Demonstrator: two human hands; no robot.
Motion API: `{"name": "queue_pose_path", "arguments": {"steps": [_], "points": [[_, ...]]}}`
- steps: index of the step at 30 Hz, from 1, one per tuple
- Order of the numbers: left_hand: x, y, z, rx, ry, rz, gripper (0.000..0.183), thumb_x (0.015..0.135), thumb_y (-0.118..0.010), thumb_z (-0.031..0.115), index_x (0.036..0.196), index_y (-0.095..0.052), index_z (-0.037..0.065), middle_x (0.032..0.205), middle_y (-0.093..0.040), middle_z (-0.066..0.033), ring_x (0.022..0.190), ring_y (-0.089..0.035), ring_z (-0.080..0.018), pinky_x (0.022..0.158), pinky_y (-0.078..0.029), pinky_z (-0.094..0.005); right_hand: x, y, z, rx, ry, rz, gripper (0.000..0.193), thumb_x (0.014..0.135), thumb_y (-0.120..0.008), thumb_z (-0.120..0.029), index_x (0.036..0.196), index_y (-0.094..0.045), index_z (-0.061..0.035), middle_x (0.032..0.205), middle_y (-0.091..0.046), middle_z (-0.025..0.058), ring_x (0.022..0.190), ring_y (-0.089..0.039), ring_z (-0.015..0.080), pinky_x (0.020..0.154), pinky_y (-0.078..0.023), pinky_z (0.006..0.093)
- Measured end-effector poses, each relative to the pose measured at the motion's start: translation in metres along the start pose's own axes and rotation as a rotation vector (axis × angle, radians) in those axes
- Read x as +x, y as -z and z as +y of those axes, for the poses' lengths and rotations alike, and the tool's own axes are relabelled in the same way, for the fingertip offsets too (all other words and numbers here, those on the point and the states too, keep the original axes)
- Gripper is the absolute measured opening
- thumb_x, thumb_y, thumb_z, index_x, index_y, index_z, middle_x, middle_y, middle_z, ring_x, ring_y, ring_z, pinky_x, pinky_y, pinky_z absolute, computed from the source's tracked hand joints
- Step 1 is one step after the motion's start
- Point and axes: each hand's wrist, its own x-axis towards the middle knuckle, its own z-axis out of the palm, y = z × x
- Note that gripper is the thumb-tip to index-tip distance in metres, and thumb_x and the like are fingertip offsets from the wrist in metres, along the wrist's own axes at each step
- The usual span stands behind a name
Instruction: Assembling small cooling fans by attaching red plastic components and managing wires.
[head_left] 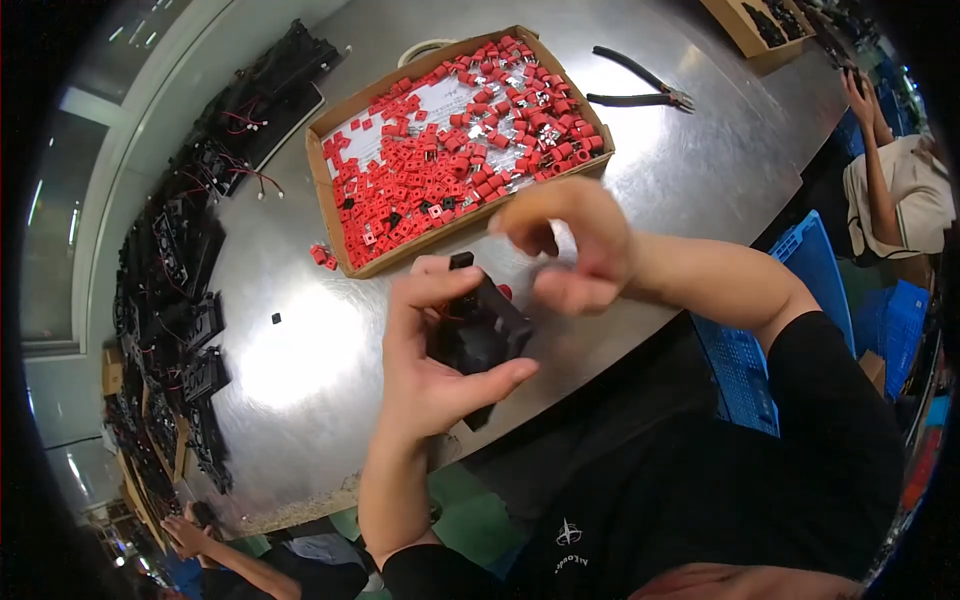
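The left hand [415, 375] holds a black part [485, 345] on the near side of the cardboard box [420, 247], whose many red pieces [400, 180] remain unused, and this part seems unfinished, though I cannot tell whether the blurred right hand [585, 240] holds something.
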Motion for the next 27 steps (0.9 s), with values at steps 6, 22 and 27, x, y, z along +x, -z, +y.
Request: {"name": "queue_pose_path", "arguments": {"steps": [6, 22, 27], "points": [[0.012, -0.012, 0.018, 0.764, 0.054, -0.196, 0.059, 0.067, -0.095, 0.021, 0.115, -0.066, 0.002, 0.110, -0.063, -0.0147, 0.103, -0.066, -0.0331, 0.094, -0.053, -0.0415, 0.009, 0.012, 0.004, -0.010, -0.165, 0.160, 0.035, 0.097, -0.052, -0.004, 0.131, -0.054, 0.0019, 0.090, -0.055, 0.0064, 0.075, -0.050, 0.0104, 0.067, -0.043, 0.0241], [0.018, 0.000, 0.006, 0.854, 0.148, -0.154, 0.075, 0.063, -0.099, 0.026, 0.120, -0.057, 0.002, 0.110, -0.068, -0.0173, 0.104, -0.069, -0.0330, 0.093, -0.055, -0.0423, 0.001, -0.003, 0.007, -0.182, -0.482, -0.355, 0.017, 0.096, -0.065, -0.016, 0.106, -0.060, -0.0039, 0.076, -0.065, 0.0096, 0.067, -0.069, 0.0215, 0.059, -0.051, 0.0344], [0.015, 0.004, -0.001, 0.867, 0.034, -0.183, 0.071, 0.063, -0.098, 0.028, 0.116, -0.058, 0.002, 0.107, -0.061, -0.0148, 0.102, -0.062, -0.0347, 0.091, -0.053, -0.0436, 0.014, 0.003, 0.000, 0.069, -0.848, -0.405, 0.021, 0.106, -0.056, -0.025, 0.112, -0.058, -0.0045, 0.083, -0.066, 0.0062, 0.064, -0.063, 0.0130, 0.056, -0.050, 0.0310]]}}
